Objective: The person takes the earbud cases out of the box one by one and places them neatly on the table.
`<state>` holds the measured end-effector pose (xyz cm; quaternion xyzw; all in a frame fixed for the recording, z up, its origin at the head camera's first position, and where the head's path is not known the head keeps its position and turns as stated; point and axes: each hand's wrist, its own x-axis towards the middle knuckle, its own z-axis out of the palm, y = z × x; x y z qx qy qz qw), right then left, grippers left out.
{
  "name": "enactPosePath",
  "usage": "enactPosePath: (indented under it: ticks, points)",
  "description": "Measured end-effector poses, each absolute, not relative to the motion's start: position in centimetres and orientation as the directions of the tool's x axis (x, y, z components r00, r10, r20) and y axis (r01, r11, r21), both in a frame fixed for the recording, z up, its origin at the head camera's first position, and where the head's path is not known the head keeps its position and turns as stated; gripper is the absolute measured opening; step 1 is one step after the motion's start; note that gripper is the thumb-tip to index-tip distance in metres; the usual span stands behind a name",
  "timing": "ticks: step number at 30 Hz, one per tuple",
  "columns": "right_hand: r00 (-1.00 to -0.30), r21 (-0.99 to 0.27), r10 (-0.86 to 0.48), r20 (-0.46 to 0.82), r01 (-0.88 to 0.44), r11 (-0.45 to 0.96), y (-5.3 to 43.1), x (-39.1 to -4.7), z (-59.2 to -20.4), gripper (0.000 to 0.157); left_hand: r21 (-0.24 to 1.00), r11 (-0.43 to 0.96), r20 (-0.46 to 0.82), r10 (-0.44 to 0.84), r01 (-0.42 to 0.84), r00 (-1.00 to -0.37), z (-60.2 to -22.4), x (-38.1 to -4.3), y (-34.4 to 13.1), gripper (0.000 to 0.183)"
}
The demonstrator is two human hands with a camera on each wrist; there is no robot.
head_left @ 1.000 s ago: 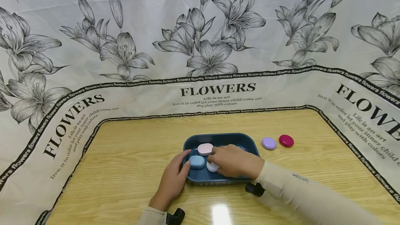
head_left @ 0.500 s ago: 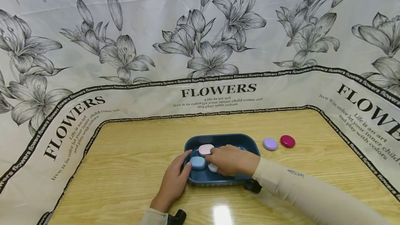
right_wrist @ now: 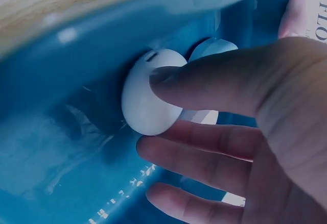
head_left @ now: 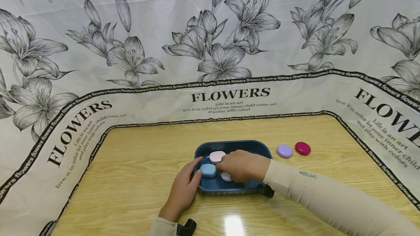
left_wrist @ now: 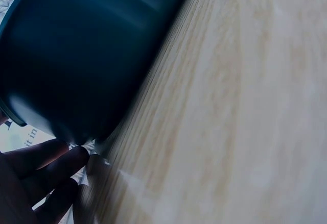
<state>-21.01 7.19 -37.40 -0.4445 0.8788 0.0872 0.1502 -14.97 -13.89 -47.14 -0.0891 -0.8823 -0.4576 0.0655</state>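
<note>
A dark blue tray (head_left: pixel 226 188) stands on the wooden table, with my left hand (head_left: pixel 184 185) at its left end. The left thumb and forefinger touch the rim, and the other fingers (left_wrist: pixel 56 173) extend along the outer wall. Inside the tray, my right hand (head_left: pixel 246 166) pinches a smooth white, egg-shaped piece (right_wrist: pixel 150 99) between thumb and forefinger. A small dark slot marks one end of it, and the remaining fingers stretch out beside it. Next to it in the tray lie a light blue rounded piece (head_left: pixel 208 170) and a pale pink one (head_left: pixel 217 157).
On the table right of the tray lie a lilac rounded piece (head_left: pixel 284 151) and a crimson one (head_left: pixel 302 148). A white flower-printed cloth (head_left: pixel 229 57) borders the table at the back and both sides. The right forearm sleeve (head_left: pixel 311 188) crosses the table's right front.
The right wrist and forearm have shifted slightly left while the hand stays over the white piece. My left hand keeps its place at the tray's left end.
</note>
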Motion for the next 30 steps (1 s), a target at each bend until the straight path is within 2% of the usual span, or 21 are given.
enactPosePath:
  ticks: [17,30]
  points:
    - [-0.533,0.032,-0.749,-0.394,-0.822,0.569,6.4,-21.4,-37.4,0.024,0.799,0.562,0.203,0.088,0.216,-0.975,-47.3,-14.7,-13.9,0.04]
    - [-0.591,0.025,-0.665,-0.457,-0.756,0.655,6.0,-21.1,-37.4,0.02,0.786,0.571,0.226,0.093,0.238,-0.97,-47.6,-14.8,-13.7,0.039]
